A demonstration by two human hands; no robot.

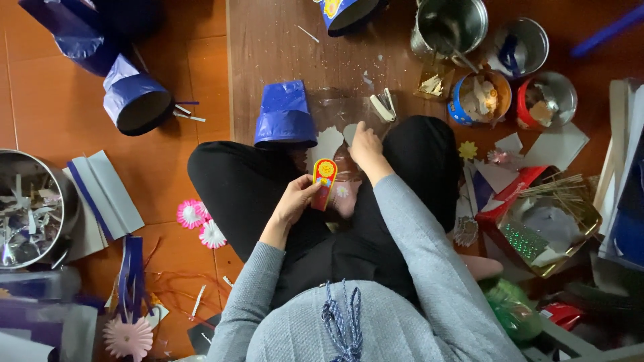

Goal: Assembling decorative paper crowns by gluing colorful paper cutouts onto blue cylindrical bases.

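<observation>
Your left hand [293, 200] holds a small red and yellow paper ornament [324, 181] over your lap, pinched at its left edge between thumb and fingers. The ornament stands roughly upright, with a round yellow top and a red lower part. It sits just in front of your crossed legs in black trousers [248, 181].

Your right hand [365, 147] reaches forward, and its fingertips rest on a grey paper cutout [350, 132] at the near edge of the wooden board [268, 47]. The fingers are curled down onto the piece; you cannot tell from this view whether they pinch it or only press on it. A second, paler cutout [328, 142] lies just beside it on the left.

A blue foil cone hat [285, 114] stands on the board, touching your left knee. A white stapler [384, 106] lies on the board just beyond your right hand. Further out are a steel pot [451, 25] and three tins [480, 97] [547, 100] [522, 45] with scraps in them.

On the floor to your left lie another blue cone hat [136, 99], folded grey and blue card [106, 194], pink paper rosettes [200, 222] and a steel bowl of foil offcuts [30, 209]. On your right, a gold tray [553, 224] holds paper pieces and thin sticks.
</observation>
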